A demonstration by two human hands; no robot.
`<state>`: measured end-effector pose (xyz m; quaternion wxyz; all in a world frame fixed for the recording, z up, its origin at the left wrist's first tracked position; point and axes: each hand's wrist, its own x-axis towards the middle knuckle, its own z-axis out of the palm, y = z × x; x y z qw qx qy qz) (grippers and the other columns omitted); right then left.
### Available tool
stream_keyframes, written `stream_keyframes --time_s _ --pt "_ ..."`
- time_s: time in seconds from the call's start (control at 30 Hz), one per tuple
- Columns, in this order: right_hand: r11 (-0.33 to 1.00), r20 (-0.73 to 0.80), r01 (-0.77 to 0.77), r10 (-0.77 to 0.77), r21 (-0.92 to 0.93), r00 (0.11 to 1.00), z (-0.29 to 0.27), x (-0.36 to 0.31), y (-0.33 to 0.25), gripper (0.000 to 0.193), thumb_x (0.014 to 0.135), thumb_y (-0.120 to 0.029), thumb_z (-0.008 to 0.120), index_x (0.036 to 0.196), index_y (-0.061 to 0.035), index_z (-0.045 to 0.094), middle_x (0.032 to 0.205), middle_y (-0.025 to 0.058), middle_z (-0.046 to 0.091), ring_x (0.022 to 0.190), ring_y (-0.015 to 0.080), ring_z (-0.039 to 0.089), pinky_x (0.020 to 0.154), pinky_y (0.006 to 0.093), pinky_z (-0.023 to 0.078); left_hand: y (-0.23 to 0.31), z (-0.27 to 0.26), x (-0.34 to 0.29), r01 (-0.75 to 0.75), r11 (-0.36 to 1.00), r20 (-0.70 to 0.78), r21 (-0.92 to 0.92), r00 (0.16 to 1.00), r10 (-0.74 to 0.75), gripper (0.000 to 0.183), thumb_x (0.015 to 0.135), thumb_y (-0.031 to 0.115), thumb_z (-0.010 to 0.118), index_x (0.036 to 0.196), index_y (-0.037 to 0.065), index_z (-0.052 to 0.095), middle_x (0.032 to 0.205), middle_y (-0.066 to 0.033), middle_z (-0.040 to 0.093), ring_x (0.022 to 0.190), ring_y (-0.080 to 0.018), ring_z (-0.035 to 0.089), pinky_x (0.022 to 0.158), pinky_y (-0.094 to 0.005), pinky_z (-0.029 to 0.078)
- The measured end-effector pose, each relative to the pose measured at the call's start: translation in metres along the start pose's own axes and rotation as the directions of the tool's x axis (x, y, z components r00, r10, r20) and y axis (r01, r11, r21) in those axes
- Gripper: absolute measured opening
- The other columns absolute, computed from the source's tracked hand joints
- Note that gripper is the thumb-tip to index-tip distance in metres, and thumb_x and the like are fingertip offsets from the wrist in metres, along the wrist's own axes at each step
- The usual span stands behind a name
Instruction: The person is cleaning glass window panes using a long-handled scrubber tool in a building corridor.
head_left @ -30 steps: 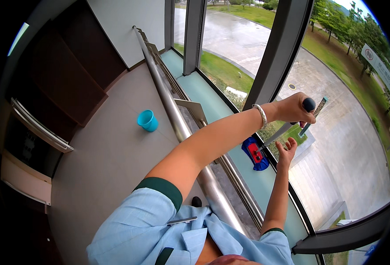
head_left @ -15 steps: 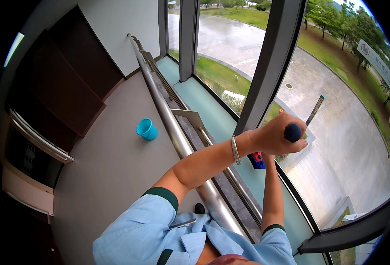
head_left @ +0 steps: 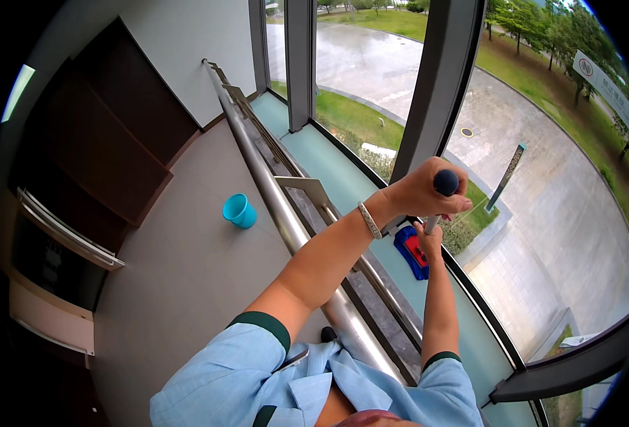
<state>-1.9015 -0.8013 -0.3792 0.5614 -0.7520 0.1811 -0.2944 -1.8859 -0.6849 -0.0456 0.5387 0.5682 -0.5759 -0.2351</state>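
My left hand (head_left: 415,191), with a bracelet at its wrist, is closed round the dark knob-ended top of a flat mop (head_left: 445,183). Lower down the pale pole, my right hand (head_left: 428,238) grips it, nearer the window. Beneath the hands, the mop head (head_left: 415,247) shows a red plate with a blue pad round it. It is over the pale teal ledge (head_left: 343,173) between the railing and the window; my hands hide part of the pole.
A metal handrail (head_left: 286,222) runs beside my body, between the floor and the ledge. On the grey floor to the left stands a turquoise bucket (head_left: 239,211). A dark window post (head_left: 439,78) rises ahead. Dark doors (head_left: 94,135) line the far left.
Both hands and the pole have shifted slightly left. More of the mop head now shows below my left arm, and my right hand is more visible.
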Motion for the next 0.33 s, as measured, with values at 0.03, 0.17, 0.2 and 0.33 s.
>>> stream_keyframes --time_s 0.03,0.17,0.2,0.33 --pt "0.999 0.022 -0.022 0.023 -0.041 1.000 -0.004 -0.004 -0.005 0.027 0.080 -0.021 0.073 0.069 -0.0003 0.058 0.056 0.0056 0.054 0.051 0.0157 0.050 0.054 0.0352 0.044 0.001 -0.004 -0.001 0.008 0.996 -0.006 -0.085 1.000 -0.009 0.021 0.077 0.004 0.070 0.062 0.003 0.055 0.058 -0.0013 0.057 0.054 -0.0079 0.057 0.050 -0.0218 0.046" --pt "0.990 0.069 -0.063 0.073 -0.126 0.995 -0.018 -0.017 -0.012 0.026 0.078 -0.019 0.072 0.068 0.0002 0.058 0.055 0.0101 0.053 0.052 0.0177 0.049 0.055 0.0345 0.043 0.000 -0.010 0.002 -0.065 0.984 -0.057 -0.164 0.997 0.057 0.020 0.076 0.009 0.072 0.065 0.002 0.057 0.057 -0.0016 0.058 0.053 -0.0065 0.058 0.048 -0.0223 0.049" --pt "0.993 0.076 -0.061 0.070 -0.105 0.995 -0.021 -0.022 -0.014 0.028 0.077 -0.019 0.072 0.064 -0.0008 0.055 0.054 0.0074 0.051 0.051 0.0157 0.046 0.053 0.0340 0.041 0.002 -0.011 0.002 -0.073 0.986 -0.043 -0.153 0.997 0.067 0.021 0.076 0.009 0.073 0.065 0.002 0.058 0.058 -0.0019 0.059 0.054 -0.0063 0.058 0.049 -0.0219 0.049" --pt "0.990 0.112 -0.097 0.109 -0.104 0.988 -0.034 -0.038 -0.010 0.031 0.079 -0.019 0.072 0.060 -0.0020 0.053 0.052 0.0018 0.049 0.050 0.0130 0.045 0.050 0.0323 0.040 0.009 -0.004 0.002 -0.051 0.980 0.027 -0.190 0.998 0.057 0.023 0.075 0.015 0.076 0.066 0.002 0.059 0.059 -0.0019 0.060 0.054 -0.0074 0.059 0.050 -0.0211 0.049"
